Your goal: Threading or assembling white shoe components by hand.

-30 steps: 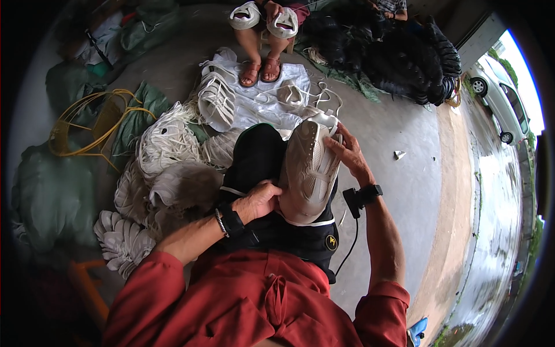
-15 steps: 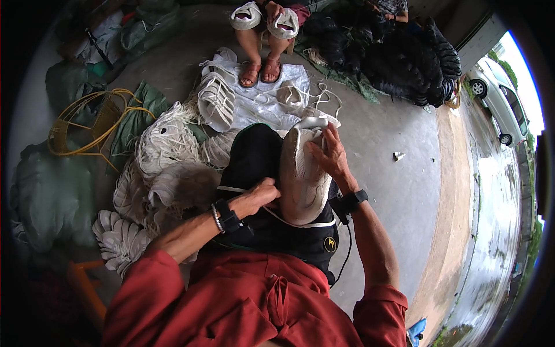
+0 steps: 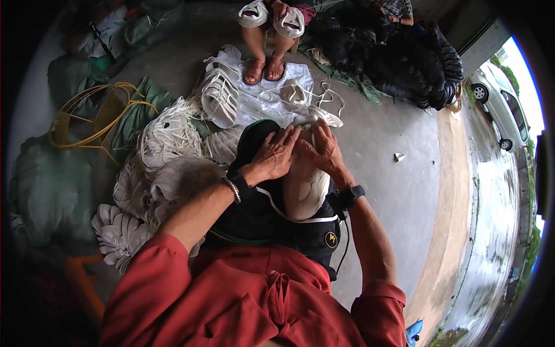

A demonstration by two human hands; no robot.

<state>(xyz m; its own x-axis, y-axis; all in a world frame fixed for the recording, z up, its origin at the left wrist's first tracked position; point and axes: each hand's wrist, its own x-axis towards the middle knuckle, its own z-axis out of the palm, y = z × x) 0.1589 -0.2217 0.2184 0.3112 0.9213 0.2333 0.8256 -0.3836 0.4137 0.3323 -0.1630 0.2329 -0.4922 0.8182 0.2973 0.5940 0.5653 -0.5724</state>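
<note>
Both forearms come up from the lower edge out of rolled red sleeves and converge above the lap. The left hand (image 3: 276, 155) lies palm down, fingers spread and pointing forward, a bracelet at its wrist. The right hand (image 3: 321, 151) sits just beside it, touching, fingers curled, a black watch on its wrist.

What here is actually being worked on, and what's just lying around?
In hand: left hand and right hand on the white shoe sole, white cord.
Lying about: pile of white soles, yellow hoops, black heap, car.
</note>
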